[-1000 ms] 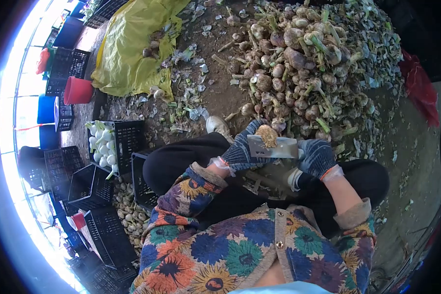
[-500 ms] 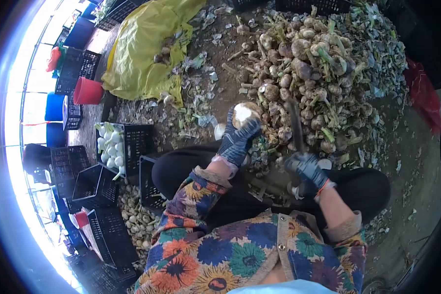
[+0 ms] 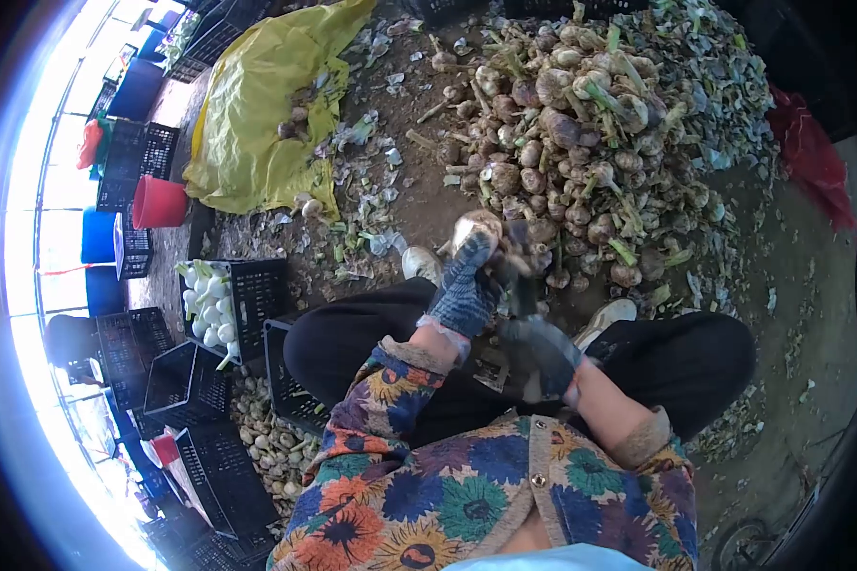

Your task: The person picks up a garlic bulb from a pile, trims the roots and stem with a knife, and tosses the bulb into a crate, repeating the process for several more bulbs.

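In its striped grey glove, my left hand (image 3: 465,284) is closed around a garlic bulb (image 3: 476,226), whose pale cut side shows at the top. My right hand (image 3: 543,350), gloved too and smeared by motion, grips a knife; its dark blade (image 3: 518,293) points up beside the left hand, close to the bulb. Whether the blade touches the bulb is hidden by blur. Just beyond both hands lies a large heap of unpeeled garlic (image 3: 571,143) with stalks and roots on.
At left, a black crate (image 3: 265,293) holds white trimmed bulbs (image 3: 214,309). More garlic (image 3: 267,433) lies on the ground beside stacked crates (image 3: 205,466). A yellow sheet (image 3: 248,124), a red bucket (image 3: 159,202), a red bag (image 3: 809,152) and scattered peelings (image 3: 724,86) surround the heap.
My right hand and knife have swung left and inward, from over the right knee to beside the bulb. The left hand stays on the bulb, slightly lower. The whole view has shifted a little.
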The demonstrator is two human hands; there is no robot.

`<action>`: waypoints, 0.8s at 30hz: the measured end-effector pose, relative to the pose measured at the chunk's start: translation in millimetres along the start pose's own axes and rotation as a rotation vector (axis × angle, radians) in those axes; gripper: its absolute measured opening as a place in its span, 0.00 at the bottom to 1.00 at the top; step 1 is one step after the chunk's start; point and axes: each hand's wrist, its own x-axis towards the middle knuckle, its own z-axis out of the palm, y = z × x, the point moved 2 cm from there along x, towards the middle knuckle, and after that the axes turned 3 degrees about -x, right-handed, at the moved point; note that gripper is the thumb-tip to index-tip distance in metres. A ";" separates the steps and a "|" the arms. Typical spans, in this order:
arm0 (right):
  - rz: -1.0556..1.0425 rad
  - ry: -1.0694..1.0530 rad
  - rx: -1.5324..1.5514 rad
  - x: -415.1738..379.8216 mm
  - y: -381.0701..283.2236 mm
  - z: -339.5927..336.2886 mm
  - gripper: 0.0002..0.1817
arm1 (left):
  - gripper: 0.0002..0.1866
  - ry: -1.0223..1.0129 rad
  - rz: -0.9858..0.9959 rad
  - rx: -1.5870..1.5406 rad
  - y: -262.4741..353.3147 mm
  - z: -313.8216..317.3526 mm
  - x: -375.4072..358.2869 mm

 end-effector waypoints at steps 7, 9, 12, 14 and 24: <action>-0.236 0.257 -0.288 40.0 -33.2 -68.1 0.15 | 0.14 -0.056 -0.065 0.109 58.1 -28.5 37.9; -0.560 0.547 -1.018 33.3 -80.9 -100.8 0.18 | 0.12 0.065 0.316 0.240 144.8 -44.0 63.1; -0.608 1.178 -1.299 -9.7 -156.3 -90.0 0.21 | 0.11 0.234 0.480 0.211 224.7 -33.2 53.2; -0.561 1.416 -1.295 -14.2 -175.5 -107.4 0.22 | 0.11 0.267 0.478 0.271 223.1 -65.3 65.6; -0.439 1.391 -1.192 11.1 -172.2 -170.9 0.22 | 0.15 0.115 -0.125 0.202 25.7 -23.7 48.0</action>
